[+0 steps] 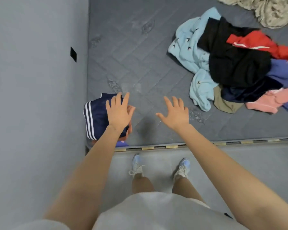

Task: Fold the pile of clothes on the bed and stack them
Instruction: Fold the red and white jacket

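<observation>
Two hands spread open over the bed, one folded garment set down at the lower-left corner.

Fingers splayed and gripping nothing, the left hand (pixel 119 112) lies flat over the folded navy garment with white stripes (pixel 94 117), likely pressing it onto the stack (pixel 123 143), whose orange and blue lower layers peek out at its edges; whether the palm truly touches is hard to tell. That garment's long axis runs up and down the frame, stripes along its left side, tucked by the wall (pixel 37 97). The right hand (pixel 175 113), also open and empty, hovers over bare grey mattress (pixel 140 55), apparently free to reach next. The unfolded pile (pixel 236 63) sprawls at the right of the frame, well apart from the stack, keeping clear folding space between.
</observation>
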Demonstrator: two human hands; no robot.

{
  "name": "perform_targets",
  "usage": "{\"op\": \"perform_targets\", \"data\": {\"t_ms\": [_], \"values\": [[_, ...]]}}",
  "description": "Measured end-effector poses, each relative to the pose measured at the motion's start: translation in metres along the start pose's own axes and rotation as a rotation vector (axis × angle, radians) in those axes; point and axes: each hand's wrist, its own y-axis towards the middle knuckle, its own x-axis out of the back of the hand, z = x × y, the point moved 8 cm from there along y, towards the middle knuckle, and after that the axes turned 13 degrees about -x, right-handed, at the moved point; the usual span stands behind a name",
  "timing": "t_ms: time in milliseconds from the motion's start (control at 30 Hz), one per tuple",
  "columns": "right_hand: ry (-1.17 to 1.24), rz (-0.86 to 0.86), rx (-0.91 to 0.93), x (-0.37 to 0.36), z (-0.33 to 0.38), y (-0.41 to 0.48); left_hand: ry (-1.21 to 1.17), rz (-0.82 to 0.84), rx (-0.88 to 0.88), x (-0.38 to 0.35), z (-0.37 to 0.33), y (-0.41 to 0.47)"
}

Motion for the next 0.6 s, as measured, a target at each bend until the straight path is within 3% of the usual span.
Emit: {"op": "perform_targets", "data": {"t_ms": [400, 600], "values": [[-0.096, -0.114, -0.029, 0.092, -0.21, -0.002, 0.002, -0.052, -0.115, 0.022, -0.253, 0.056], [-0.049, -0.166, -0.097, 0.114, -0.277, 0.016, -0.001, -0.044, -0.189, 0.022, -0.331, 0.073]]}}
